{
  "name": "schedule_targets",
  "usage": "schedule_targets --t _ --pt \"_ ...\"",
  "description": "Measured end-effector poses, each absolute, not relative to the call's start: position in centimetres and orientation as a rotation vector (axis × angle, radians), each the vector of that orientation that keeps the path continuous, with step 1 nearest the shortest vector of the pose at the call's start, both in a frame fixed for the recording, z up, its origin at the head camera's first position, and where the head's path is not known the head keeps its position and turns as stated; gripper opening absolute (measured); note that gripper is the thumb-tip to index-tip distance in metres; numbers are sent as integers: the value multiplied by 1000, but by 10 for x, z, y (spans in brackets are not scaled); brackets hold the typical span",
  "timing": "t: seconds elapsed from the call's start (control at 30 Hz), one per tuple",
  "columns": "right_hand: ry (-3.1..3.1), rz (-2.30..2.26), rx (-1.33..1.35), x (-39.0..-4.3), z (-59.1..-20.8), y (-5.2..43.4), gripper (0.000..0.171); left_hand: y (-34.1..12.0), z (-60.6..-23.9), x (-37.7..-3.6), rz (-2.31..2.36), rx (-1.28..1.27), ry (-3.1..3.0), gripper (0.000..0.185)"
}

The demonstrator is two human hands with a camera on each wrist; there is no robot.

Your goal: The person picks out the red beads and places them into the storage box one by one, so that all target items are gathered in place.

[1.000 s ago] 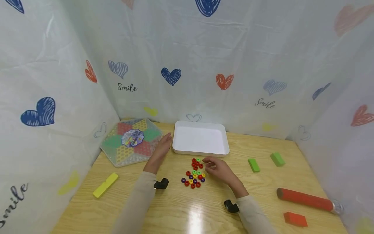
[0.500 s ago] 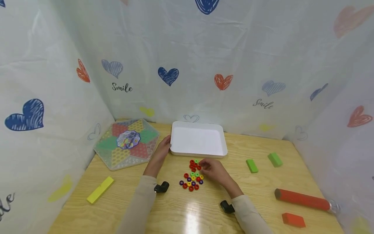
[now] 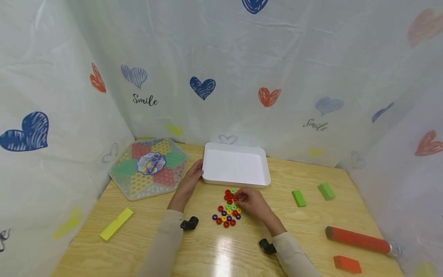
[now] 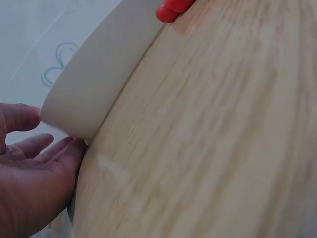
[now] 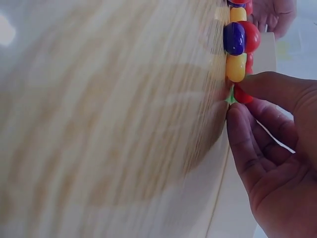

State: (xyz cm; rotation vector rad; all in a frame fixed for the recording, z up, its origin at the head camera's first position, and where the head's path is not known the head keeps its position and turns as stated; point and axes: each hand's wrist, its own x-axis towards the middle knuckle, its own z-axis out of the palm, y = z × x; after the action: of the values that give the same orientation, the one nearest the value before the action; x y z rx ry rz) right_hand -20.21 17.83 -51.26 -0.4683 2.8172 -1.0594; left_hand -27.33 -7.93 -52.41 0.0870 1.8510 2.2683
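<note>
While left hand (image 3: 191,177) touches tray (image 3: 235,180), right hand (image 3: 252,201) pinches red ring (image 5: 242,95).

The whole wooden table (image 3: 207,246) is seen from above by the head camera, angled forward and down, with both forearms reaching away from it. The left wrist view is held very close to the tabletop, facing the outer wall of the white tray (image 4: 94,89), which is shared with the head view (image 3: 236,181). The right wrist view skims the table equally close, facing the cluster of coloured rings (image 5: 237,49), also seen from the head (image 3: 228,209).
</note>
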Motion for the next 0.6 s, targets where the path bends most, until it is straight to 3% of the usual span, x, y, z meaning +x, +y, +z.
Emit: schedule_targets --t 0.23,0.6 --pt "2785 -1172 -475 -208 -481 175 17 -86 -524 -274 2295 118 1818 54" --pt "2683 -1176 -556 -285 -434 160 15 -83 -525 -268 2319 108 1811 51"
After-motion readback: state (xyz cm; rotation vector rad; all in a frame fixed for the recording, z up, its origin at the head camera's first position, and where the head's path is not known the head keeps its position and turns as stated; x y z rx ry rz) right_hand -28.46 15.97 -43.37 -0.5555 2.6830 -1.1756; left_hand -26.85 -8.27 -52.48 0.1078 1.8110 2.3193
